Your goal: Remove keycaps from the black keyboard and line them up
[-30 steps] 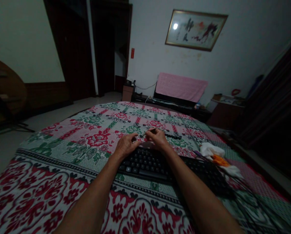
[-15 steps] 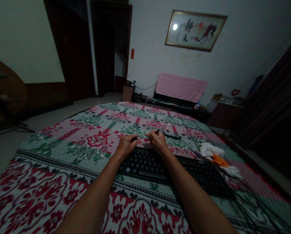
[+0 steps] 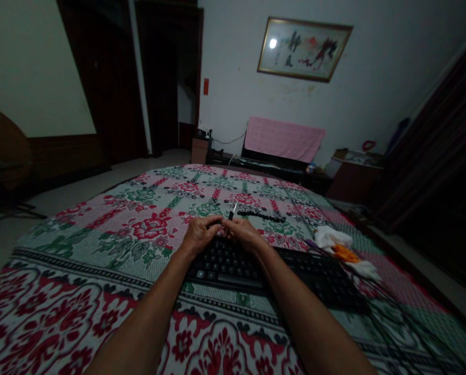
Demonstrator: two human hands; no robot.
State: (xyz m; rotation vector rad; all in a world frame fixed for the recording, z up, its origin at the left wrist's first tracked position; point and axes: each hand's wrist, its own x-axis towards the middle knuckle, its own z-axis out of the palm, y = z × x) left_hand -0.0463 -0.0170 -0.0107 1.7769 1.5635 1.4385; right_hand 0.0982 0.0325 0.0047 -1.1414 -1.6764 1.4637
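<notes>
Bedspread (image 3: 150,229), woven, red-green-pink florals; whole working surface. Room dim, fine detail poor.

Black keyboard (image 3: 311,271) lies flat on it, long side toward the wearer. Space bar and lower letter rows show between the forearms, keys apparently seated. Number block off to the right, too dark to check key by key. Top-left stretch covered by fingers; any gaps there cannot be counted.

Crumpled white-and-orange bundle (image 3: 332,237), cloth or paper, at the keyboard's far right edge. Idle by the look of it.

Left hand (image 3: 200,234) over the back edge of the keyboard, thumb and fingers drawn together. Whether a piece is pinched there, cannot tell. Right hand (image 3: 243,232) just beside it, fingertips near meeting the left's; thumb and fingers gripped round a tool.

Row of small dark pieces (image 3: 261,215), keycap-like, strung in a line on the bedspread behind the keyboard, apart from it. Judged as the part done: several pieces laid out in order.

Slim tool (image 3: 231,214), dark handle, bright end pointing up and away; screwdriver-like, exact kind unclear. Raised in the fingers, not set down, so work reads as mid-course. Remaining share: most visible keys sit in the keyboard; no finer estimate possible.
</notes>
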